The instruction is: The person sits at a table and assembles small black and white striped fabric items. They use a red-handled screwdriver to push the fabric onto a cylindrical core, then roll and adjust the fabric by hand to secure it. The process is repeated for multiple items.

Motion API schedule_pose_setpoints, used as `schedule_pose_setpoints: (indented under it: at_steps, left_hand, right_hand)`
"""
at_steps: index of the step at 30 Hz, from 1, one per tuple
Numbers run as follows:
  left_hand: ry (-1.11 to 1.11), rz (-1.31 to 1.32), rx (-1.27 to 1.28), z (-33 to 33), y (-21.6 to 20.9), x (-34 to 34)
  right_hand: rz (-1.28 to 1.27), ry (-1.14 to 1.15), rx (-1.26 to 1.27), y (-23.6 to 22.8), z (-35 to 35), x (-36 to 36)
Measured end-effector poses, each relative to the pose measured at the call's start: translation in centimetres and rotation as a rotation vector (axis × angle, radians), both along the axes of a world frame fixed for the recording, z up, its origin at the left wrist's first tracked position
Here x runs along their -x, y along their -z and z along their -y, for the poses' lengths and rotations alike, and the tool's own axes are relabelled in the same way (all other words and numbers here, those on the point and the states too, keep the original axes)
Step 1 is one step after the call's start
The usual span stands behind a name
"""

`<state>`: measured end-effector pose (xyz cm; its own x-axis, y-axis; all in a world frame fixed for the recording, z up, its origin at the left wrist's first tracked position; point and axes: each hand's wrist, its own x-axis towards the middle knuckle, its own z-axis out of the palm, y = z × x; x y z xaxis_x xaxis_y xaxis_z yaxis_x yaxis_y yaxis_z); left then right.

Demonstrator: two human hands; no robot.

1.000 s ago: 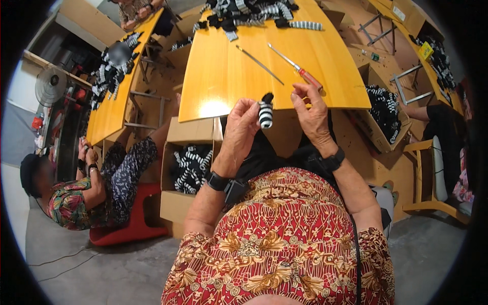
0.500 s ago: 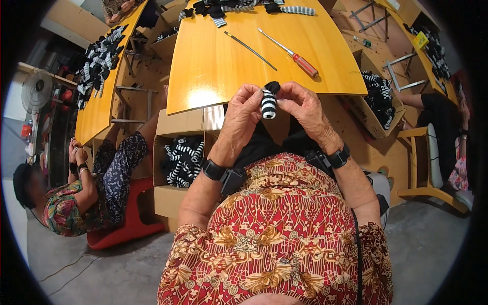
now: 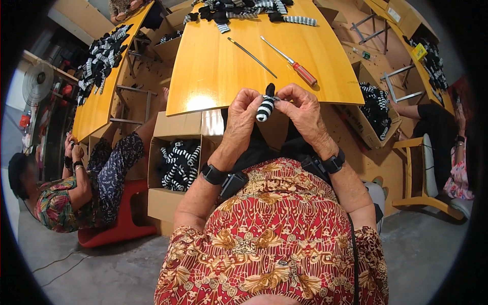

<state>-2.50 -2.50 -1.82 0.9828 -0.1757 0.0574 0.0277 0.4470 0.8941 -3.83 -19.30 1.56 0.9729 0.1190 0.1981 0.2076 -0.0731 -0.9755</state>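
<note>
The place looks like a small handwork workshop. A smooth yellow central table [image 3: 213, 66], a yellow left-hand table [image 3: 94, 117] and a yellow right-hand table [image 3: 377, 9] make 3 work surfaces, all bearing heaps of black, white and grey knitted pieces [image 3: 101, 56]. Open brown cardboard boxes [image 3: 165, 204] near the central table hold more striped pieces in bulk. A red-handled metal screwdriver [image 3: 305, 73] and a thin dark metal rod [image 3: 252, 57] lie out as hand tools. A co-worker in a green floral shirt [image 3: 63, 203] sits on a red plastic chair [image 3: 117, 216]. A wire-caged fan [image 3: 38, 84] and a plain grey floor [image 3: 117, 264] suit a workroom.
</note>
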Motion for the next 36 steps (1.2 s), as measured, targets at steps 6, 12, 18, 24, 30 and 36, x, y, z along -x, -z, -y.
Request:
schedule_pose_setpoints:
  at_steps: [6,12,18,24,30,36]
  left_hand:
    - [0.051,-0.210,0.267,-0.3,0.1,0.0]
    - [0.162,-0.131,0.391,-0.5,0.4,-0.3]
    - [0.189,-0.068,0.270,0.1,-1.0,0.1]
    - [0.211,-0.024,0.288,-0.2,-2.7,1.3]
    - [0.074,-0.028,0.170,-0.8,-3.0,1.1]
    - [0.193,-0.006,0.204,-0.7,-2.5,0.8]
  right_hand:
    - [-0.009,0.028,0.005,0.3,-1.0,-0.6]
    - [-0.162,-0.021,-0.228,0.7,-1.1,-0.8]
    - [-0.109,0.001,-0.226,0.2,-1.1,-0.8]
    - [-0.081,-0.100,-0.241,-0.3,-0.6,-0.5]
    - [-0.097,-0.210,-0.197,-2.0,-0.5,0.5]
    - [-0.162,-0.144,-0.322,-0.4,-0.4,0.1]
